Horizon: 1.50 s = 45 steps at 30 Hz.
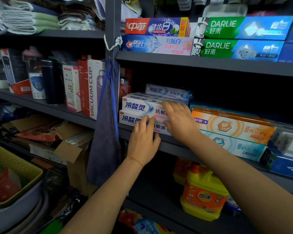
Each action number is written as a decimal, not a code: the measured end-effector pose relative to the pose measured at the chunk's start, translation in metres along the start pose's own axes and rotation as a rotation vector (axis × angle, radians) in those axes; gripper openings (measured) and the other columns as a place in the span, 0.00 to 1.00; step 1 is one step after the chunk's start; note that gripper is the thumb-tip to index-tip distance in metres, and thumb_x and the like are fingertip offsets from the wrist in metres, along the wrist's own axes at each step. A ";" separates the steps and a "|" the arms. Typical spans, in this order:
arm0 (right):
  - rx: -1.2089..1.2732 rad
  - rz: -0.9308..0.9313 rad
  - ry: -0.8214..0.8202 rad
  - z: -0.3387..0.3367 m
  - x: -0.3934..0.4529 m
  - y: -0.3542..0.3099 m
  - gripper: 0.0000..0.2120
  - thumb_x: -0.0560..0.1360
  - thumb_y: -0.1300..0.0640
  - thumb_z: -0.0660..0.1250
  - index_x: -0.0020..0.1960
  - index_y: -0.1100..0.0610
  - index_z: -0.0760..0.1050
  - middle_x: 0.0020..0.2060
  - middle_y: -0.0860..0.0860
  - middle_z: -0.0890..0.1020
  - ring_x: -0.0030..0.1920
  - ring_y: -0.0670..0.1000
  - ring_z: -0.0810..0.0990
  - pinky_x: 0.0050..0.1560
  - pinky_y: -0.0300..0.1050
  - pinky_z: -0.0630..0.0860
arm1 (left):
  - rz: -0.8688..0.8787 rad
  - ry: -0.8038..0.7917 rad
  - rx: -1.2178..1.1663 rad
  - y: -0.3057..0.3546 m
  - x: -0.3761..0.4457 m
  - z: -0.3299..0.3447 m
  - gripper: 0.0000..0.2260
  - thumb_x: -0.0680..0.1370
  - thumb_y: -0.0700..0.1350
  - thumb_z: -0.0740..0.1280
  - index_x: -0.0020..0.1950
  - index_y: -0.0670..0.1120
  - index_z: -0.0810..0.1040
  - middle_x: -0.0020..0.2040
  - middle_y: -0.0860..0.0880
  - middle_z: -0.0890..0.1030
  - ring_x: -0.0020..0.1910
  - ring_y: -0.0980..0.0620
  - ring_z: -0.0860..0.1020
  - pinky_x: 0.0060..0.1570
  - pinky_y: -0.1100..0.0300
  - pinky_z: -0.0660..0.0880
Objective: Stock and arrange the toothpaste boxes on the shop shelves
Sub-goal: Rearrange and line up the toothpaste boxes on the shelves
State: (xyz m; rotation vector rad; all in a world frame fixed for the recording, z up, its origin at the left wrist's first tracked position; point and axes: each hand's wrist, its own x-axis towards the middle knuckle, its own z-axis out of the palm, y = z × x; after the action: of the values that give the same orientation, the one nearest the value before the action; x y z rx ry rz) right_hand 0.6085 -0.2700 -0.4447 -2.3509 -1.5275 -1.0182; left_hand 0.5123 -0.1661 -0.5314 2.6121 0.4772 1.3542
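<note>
Both hands lie flat, fingers spread and clamping nothing: left hand (143, 141) and right hand (179, 121) against the white toothpaste boxes (137, 108) stacked at the middle shelf (174, 146) front edge. Light, stiff cartons, probably crushable; press their long faces.

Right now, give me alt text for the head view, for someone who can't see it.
Both hands press flat on stacked white-and-blue toothpaste boxes on a grey shelf: left hand on the lower box, right hand on the upper. Orange toothpaste boxes sit right.
</note>
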 end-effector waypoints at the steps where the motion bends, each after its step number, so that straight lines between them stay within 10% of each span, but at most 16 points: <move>1: 0.014 0.006 0.010 0.000 0.000 0.000 0.30 0.75 0.58 0.71 0.74 0.61 0.65 0.69 0.57 0.72 0.69 0.59 0.69 0.71 0.54 0.60 | -0.002 0.006 0.006 0.001 -0.001 0.001 0.24 0.79 0.47 0.64 0.74 0.41 0.68 0.73 0.41 0.66 0.66 0.42 0.68 0.60 0.47 0.75; 10: 0.081 0.036 0.093 0.006 0.002 0.000 0.25 0.74 0.60 0.71 0.69 0.61 0.70 0.62 0.58 0.78 0.64 0.61 0.74 0.67 0.56 0.65 | -0.024 -0.004 0.017 0.000 -0.008 0.009 0.27 0.81 0.52 0.52 0.76 0.41 0.66 0.75 0.39 0.65 0.61 0.40 0.73 0.61 0.44 0.73; 45: 0.025 -0.058 0.007 -0.016 0.012 0.004 0.31 0.75 0.48 0.70 0.74 0.55 0.63 0.68 0.53 0.72 0.69 0.56 0.67 0.68 0.53 0.59 | 0.003 -0.020 0.125 0.002 0.006 -0.014 0.32 0.77 0.55 0.62 0.77 0.43 0.61 0.76 0.39 0.60 0.66 0.40 0.70 0.61 0.44 0.72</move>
State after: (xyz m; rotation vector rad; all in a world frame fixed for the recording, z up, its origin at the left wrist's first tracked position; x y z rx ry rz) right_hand 0.6084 -0.2702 -0.4243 -2.2970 -1.6051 -1.0119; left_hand 0.5047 -0.1659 -0.5180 2.7233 0.5722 1.3394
